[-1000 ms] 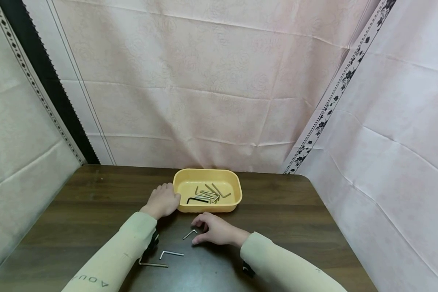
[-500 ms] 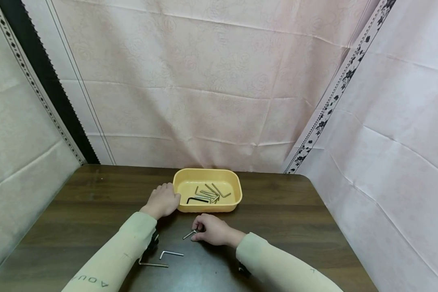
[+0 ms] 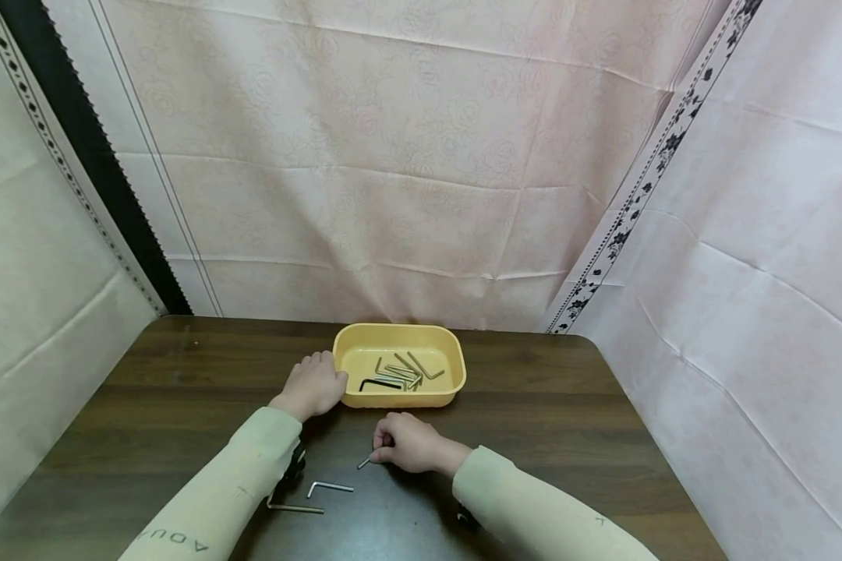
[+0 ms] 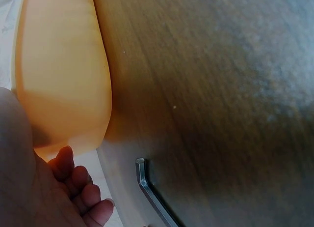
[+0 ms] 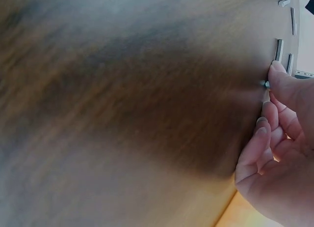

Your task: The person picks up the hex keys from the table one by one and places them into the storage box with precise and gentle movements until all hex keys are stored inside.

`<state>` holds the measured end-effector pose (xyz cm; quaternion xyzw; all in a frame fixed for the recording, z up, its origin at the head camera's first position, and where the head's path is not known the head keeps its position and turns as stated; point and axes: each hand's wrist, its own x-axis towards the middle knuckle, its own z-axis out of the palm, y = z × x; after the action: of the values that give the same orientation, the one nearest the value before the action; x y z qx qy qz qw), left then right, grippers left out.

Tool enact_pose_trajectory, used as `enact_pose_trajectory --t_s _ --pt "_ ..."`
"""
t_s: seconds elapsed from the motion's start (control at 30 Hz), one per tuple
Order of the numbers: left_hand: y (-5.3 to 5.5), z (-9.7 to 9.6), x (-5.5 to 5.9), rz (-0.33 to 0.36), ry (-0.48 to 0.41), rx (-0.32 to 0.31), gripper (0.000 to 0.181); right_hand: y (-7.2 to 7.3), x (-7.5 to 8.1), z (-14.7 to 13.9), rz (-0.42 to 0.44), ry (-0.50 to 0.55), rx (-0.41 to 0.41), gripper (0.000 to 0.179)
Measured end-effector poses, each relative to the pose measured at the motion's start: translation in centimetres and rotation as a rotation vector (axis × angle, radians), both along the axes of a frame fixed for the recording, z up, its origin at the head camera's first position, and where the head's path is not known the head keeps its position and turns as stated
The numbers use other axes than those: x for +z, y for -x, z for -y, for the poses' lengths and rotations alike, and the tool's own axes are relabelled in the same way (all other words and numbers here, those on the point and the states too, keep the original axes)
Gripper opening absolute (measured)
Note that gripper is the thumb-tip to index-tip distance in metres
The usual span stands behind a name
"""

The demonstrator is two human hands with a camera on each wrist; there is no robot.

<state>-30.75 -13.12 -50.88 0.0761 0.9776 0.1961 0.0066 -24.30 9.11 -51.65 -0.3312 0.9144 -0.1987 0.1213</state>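
My left hand (image 3: 313, 386) grips the left front corner of a yellow plastic tray (image 3: 403, 400); in the left wrist view its curled fingers (image 4: 81, 185) show at the end wall. Several L-shaped hex keys lie inside, among them a black hex key (image 3: 380, 382). Just in front of the tray, my right hand (image 3: 408, 444) pinches a short silver hex key (image 3: 364, 462) between thumb and fingers. One arm of this hex key (image 5: 279, 50) sticks out past the thumb tip in the right wrist view; its other end shows below the thumb.
Closer to me on the dark wooden table (image 3: 533, 421) lie a silver hex key (image 3: 333, 487) and a longer hex key (image 3: 296, 509), partly behind my left sleeve (image 3: 217, 475). A pale cloth curtain (image 3: 421, 156) hangs behind the table, with more cloth at both sides.
My right hand's thumb and fingers have closed on the short hex key, which has shifted and turned slightly. The left hand and the tray have stayed put.
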Motion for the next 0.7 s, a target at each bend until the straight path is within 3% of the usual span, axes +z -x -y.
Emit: enact_pose_trajectory --t_s 0.4,0.7 --pt "0.1 -0.1 -0.2 0.016 0.002 0.000 0.041 -0.6 0.3 -0.6 -0.031 -0.048 0.051 0.018" --pt "0.0 -0.1 0.0 0.031 -0.004 0.003 0.041 -0.9 0.3 -1.6 0.032 0.071 0.057 0.016"
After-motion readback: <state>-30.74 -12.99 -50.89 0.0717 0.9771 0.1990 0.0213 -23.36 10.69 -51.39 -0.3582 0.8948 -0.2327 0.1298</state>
